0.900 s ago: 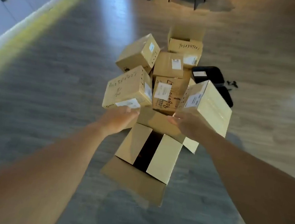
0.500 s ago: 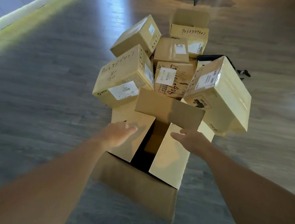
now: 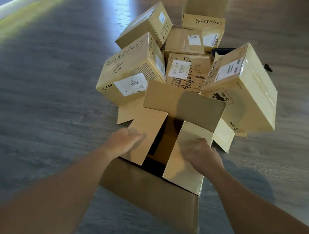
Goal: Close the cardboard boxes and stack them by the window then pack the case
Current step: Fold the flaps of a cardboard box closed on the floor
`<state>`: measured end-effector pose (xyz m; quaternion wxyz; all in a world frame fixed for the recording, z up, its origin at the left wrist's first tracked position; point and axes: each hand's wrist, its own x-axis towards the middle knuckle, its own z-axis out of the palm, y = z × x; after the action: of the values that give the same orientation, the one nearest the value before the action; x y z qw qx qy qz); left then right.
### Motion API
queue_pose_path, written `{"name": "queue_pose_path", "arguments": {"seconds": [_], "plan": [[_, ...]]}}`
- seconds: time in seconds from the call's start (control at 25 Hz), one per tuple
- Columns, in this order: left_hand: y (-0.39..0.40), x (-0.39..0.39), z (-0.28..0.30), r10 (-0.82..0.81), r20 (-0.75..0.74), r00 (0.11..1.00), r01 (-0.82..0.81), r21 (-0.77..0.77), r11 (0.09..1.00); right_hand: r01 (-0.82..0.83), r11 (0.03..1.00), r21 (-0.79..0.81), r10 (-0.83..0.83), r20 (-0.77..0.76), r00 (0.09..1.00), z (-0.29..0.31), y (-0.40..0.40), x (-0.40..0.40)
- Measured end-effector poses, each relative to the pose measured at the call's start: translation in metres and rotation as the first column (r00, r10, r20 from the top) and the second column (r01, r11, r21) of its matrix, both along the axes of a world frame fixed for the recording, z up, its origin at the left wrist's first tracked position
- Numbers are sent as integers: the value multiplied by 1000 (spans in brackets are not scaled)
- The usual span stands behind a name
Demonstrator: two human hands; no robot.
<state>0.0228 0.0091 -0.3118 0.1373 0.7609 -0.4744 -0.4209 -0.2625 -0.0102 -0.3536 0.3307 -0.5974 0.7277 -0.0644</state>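
Moved since earlier: both hands had come down from the far end of the open box [image 3: 154, 195] onto its two side flaps, and the camera had closed in on the pile.
Head view, left hand [image 3: 123, 142]: it lay on the left flap [image 3: 146, 133], fingers fairly straight and pressing the panel inward; nothing was clenched.
Head view, right hand [image 3: 201, 152]: it lay on the right flap [image 3: 188, 153], fingers bent over the panel's top; blur hid whether they pinched its edge or only pushed.
Head view, far flap [image 3: 184, 104]: it stood up, leaning toward the hands, not yet folded down.
Where the box was: on the floor [image 3: 44, 107], nearest the person, touching the pile of closed boxes [image 3: 133, 66] behind it.
Handling: judged stiff, light corrugated card; the flaps would hinge along their creases and spring back if let go, so palms flat near the free edges looked best. For lifting, a hold under the bottom corners seemed safer than the flaps.
Contents: a dark gap showed between the flaps; what lay inside could not be told.
Other containers: one box at the back [image 3: 203, 22] had its flap up; the rest looked taped shut. A dark case [image 3: 223, 50] peeked out behind the right-hand box.
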Motion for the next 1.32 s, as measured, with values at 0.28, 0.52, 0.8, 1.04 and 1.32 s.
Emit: {"name": "queue_pose_path", "arguments": {"seconds": [0.28,0.52,0.8,1.04,1.32], "plan": [[12,56,-15,175,186,967,-155,-118,981,-132,989,-64,130,-33,991,9,-4,56],[67,147,-18,301,302,905,-286,-94,954,-361,931,-56,365,102,926,-2,-3,154],[127,198,-43,408,396,822,-433,-29,901,-574,808,-132,588,117,800,-28,7,241],[125,189,-34,289,535,794,-321,-36,947,-707,688,-162,725,114,679,-36,24,254],[133,196,-27,305,553,776,-299,-104,949,-777,603,-182,778,-80,623,-28,16,261]]}}
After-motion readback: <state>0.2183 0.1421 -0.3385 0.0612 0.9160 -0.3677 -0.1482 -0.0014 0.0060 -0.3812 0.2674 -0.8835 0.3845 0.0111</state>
